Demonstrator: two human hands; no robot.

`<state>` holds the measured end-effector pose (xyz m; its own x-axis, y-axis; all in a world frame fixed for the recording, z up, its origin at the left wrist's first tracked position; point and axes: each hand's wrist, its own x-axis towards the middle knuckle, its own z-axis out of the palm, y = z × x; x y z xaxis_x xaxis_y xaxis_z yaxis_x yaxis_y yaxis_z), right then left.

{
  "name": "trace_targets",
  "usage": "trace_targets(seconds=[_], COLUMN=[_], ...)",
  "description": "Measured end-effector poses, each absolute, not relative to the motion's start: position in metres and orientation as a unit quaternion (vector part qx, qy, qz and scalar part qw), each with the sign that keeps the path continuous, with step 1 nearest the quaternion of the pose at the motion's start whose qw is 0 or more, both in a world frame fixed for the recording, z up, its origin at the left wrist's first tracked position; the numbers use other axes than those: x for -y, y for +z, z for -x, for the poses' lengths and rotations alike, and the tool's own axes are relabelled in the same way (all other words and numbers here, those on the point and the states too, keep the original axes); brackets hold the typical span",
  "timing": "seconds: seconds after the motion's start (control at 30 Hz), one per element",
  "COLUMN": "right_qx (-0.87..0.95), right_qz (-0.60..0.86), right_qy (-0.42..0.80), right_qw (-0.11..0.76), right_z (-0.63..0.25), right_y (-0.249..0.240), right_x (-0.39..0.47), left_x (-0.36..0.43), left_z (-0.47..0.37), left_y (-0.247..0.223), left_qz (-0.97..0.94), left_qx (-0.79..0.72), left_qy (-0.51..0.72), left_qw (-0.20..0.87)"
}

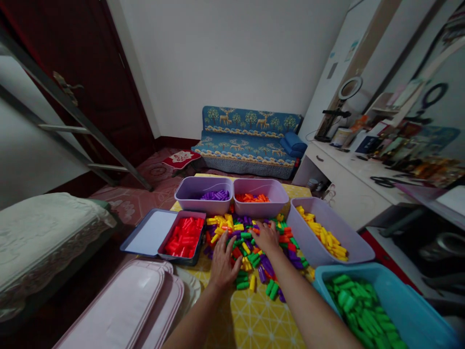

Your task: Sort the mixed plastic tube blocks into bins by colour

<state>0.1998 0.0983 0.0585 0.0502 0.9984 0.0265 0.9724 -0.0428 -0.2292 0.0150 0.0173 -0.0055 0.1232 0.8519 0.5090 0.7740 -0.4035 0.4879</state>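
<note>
Five containers (260,209): held one colour each.
Loose pile (262,274): lay mixed.
Left hand (221,264), right hand (268,238): fingers were apart.

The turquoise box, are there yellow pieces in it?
No, the pieces that show in the turquoise box are all green.

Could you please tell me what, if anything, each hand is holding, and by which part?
The left hand holds nothing visible; whether the right hand grips anything cannot be told.
</note>
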Motion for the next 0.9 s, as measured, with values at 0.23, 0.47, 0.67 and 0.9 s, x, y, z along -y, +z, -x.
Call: trace_targets(seconds=[0.23, 0.47, 0.67, 0.9], right_qx=[0.717, 0.706, 0.598, 0.558], right_qz=[0.683, 0.688, 0.788, 0.819], right_qy=[0.076, 0.123, 0.012, 0.071], right_qw=[0.117, 0.119, 0.146, 0.112], right_z=[-0.187, -0.195, -0.232, -0.231], right_y=[0.071, 0.092, 0.076, 0.051], right_x=[-0.067, -0.074, -0.103, -0.095], left_x=[-0.019, -0.018, -0.018, -0.018], left_z=[-0.015, -0.015, -0.015, -0.015], left_y=[-0.009, -0.008, -0.006, -0.008], left_qz=[-0.745, -0.746, -0.745, -0.744], left_qx=[-0.549, -0.55, -0.553, -0.551], left_qy=[0.376, 0.371, 0.37, 0.374], left_qw=[0.054, 0.053, 0.049, 0.044])
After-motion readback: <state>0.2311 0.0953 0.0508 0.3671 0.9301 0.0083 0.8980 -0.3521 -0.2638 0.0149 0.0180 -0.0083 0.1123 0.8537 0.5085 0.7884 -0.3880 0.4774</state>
